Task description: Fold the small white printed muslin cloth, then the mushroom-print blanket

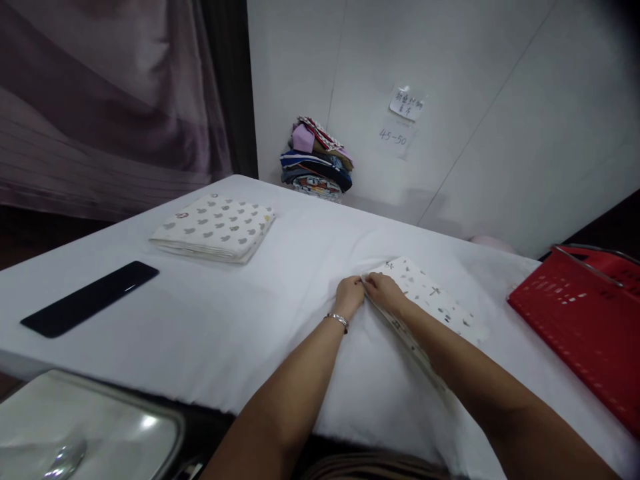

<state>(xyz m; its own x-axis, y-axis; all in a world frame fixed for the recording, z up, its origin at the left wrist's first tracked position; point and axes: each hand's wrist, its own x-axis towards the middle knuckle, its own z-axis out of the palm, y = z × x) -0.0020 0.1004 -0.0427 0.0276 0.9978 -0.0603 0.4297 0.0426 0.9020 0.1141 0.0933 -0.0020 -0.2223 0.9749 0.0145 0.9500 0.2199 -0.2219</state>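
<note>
Head view: left hand [351, 295] and right hand [384, 291] meet, fingers pinching one corner of the patterned cloth [433, 293]. Cloth lies right of centre on the white-covered table [240, 313], its near edge lifted under the right forearm. Bare sheet spans between it and the folded cloth [215, 227] — also between it and the dark flat slab [93, 299]. Red basket [585, 320], rigid, perforated, wire-handled, stands at the right edge. Textures: thin printed fabric; folded cloth thick, layered, roughly rectangular; slab smooth, glossy, round-cornered; bracelet [338, 321] metallic, left wrist. Fabric stack [317, 160] beyond far edge, base hidden. Basket cut off at right; fingertips partly hidden — exact grip hard to make out.
</note>
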